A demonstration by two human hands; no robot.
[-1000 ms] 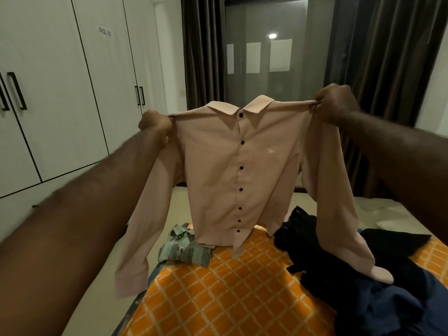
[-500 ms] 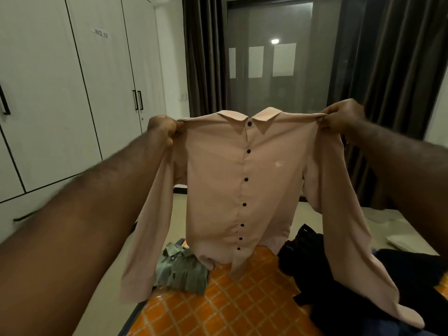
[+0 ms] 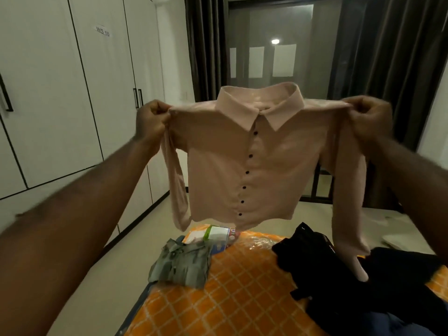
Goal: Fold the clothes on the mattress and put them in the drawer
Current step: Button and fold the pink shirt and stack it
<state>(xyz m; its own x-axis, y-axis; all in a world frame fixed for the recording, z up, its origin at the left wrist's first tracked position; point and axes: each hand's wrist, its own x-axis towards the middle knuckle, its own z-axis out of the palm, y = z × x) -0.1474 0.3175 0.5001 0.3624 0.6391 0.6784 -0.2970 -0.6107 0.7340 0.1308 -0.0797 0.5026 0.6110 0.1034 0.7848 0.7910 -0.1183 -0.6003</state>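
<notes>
1. I hold the pink shirt (image 3: 242, 170) up in the air in front of me, above the far end of the mattress (image 3: 242, 292). Its buttoned front faces me and its hem hangs clear of the orange cover.
2. My left hand (image 3: 151, 120) grips one shoulder of the shirt, fingers curled round a bunch of cloth, and my right hand (image 3: 368, 120) does the same at the other shoulder.
3. Both arms reach forward and up, with the hands level and spread as wide as the shoulders. The cloth is taut between them and the collar (image 3: 260, 103) stands up in the middle.
4. I judge the shirt light and limp, since the body ripples near the hem and both sleeves dangle.
5. The sleeve on my left (image 3: 178, 190) hangs twisted beside the body. The sleeve on my right (image 3: 349, 214) trails down to the dark clothes (image 3: 351, 275) heaped on the mattress, though I cannot tell whether it rests on them.
6. So soft a thing will not keep a shape in the air (only the collar looks at all stiff). I reckon the shoulders are the right place to hold it for laying it flat, and the cuffs after that.
7. The cloth looks smooth, so a full pinch seems safer than fingertips.
8. A grey shirt (image 3: 180, 265) lies folded near the mattress's left edge. No drawer is in view, only white wardrobe doors (image 3: 60, 93) to my left.
</notes>
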